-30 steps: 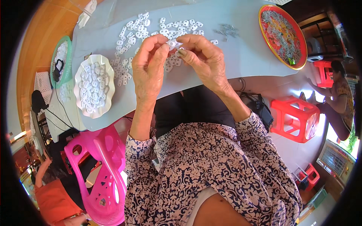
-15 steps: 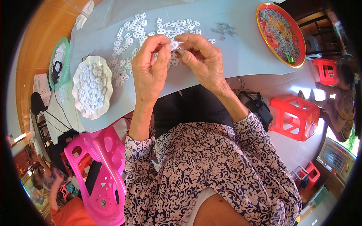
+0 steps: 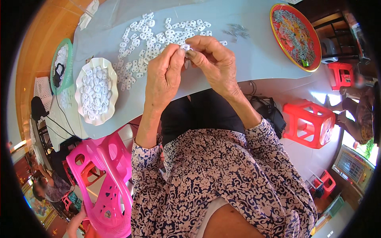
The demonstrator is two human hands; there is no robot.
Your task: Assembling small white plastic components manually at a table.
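Note:
My left hand (image 3: pixel 163 77) and my right hand (image 3: pixel 216 65) meet above the table, both pinching one small white plastic piece (image 3: pixel 185 47) between thumbs and forefingers. Whether a thin metal part is also in the right fingers cannot be made out. Many similar white pieces with holes (image 3: pixel 137 41) lie spread on the grey-blue table (image 3: pixel 254 59), beyond and to the left of my hands. At the left, a white wavy-rimmed dish (image 3: pixel 114 95) holds a heap of white pieces. Thin metal pins (image 3: pixel 237 31) lie in a small pile beyond my right hand.
A red tray with a gold rim (image 3: pixel 274 33) holds many metal pins at the far right. A green basket (image 3: pixel 70 59) stands far left. A pink plastic chair (image 3: pixel 123 190) is at lower left; a red stool (image 3: pixel 307 123) stands right. Other people (image 3: pixel 359 115) sit nearby.
My left hand has tilted and shifted slightly right, its fingers closing further round the white piece. The right hand has barely moved. People in the background have shifted.

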